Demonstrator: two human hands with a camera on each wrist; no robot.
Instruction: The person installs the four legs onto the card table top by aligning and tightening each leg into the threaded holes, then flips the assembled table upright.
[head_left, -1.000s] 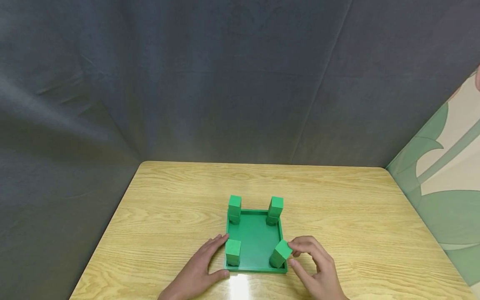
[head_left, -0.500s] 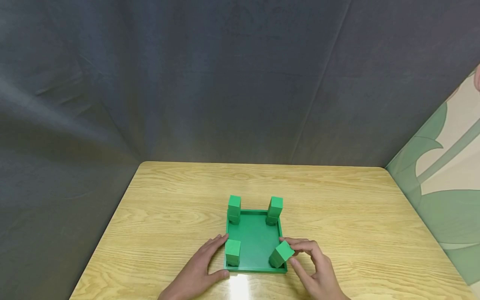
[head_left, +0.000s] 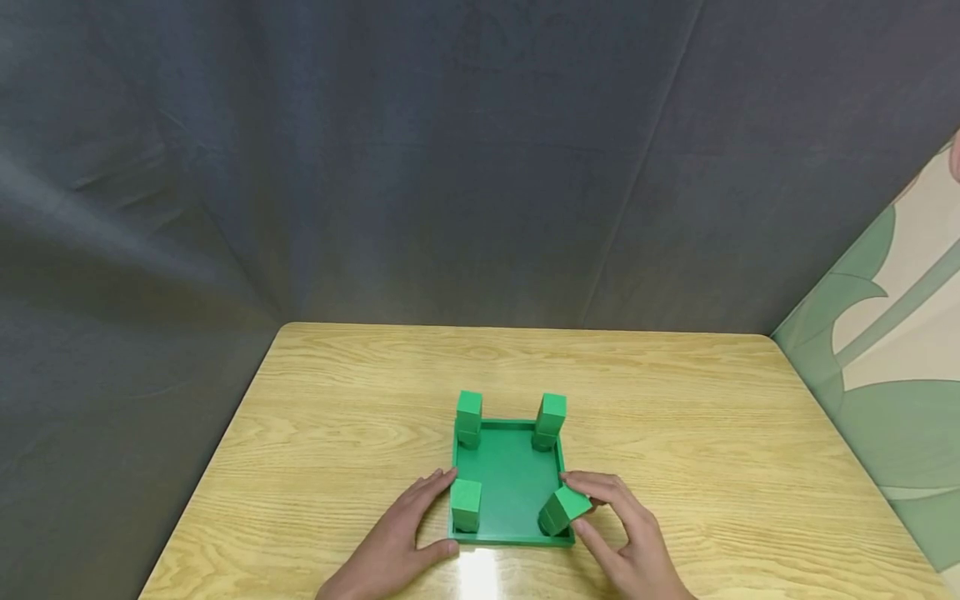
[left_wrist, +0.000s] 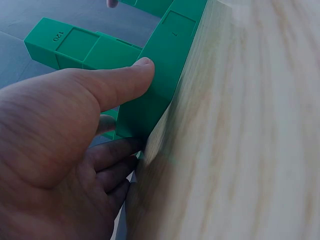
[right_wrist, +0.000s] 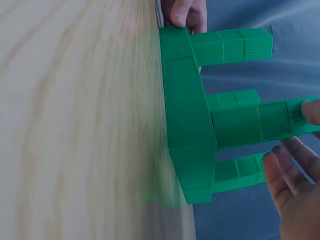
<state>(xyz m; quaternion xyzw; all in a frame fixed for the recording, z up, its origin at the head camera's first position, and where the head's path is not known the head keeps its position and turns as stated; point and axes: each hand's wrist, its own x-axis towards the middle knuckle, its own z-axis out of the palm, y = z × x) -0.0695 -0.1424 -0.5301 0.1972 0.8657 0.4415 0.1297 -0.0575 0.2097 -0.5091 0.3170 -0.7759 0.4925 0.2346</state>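
Observation:
A square green tray (head_left: 513,475) with a low wall lies on the table, with a stack of green blocks upright at each corner. At its near left corner my left hand (head_left: 386,546) holds the tray, the thumb (left_wrist: 132,80) on the front wall and the fingers along the left side. Beside that hand stands the near left stack (head_left: 466,504). With thumb and fingers my right hand (head_left: 633,533) pinches the top block of the near right stack (right_wrist: 280,121), which stands turned and leans outward to the right in the head view. Raised digits mark its side.
The far left stack (head_left: 469,417) and the far right stack (head_left: 551,417) rise above the tray's back wall. Light wood tabletop (head_left: 712,417) surrounds the tray. A dark curtain (head_left: 480,167) hangs behind the table, with a patterned cloth (head_left: 900,392) on the right.
The top of the near right stack has shifted a little to the right. My right fingers have reached further round its far side. My left hand keeps its place on the tray.

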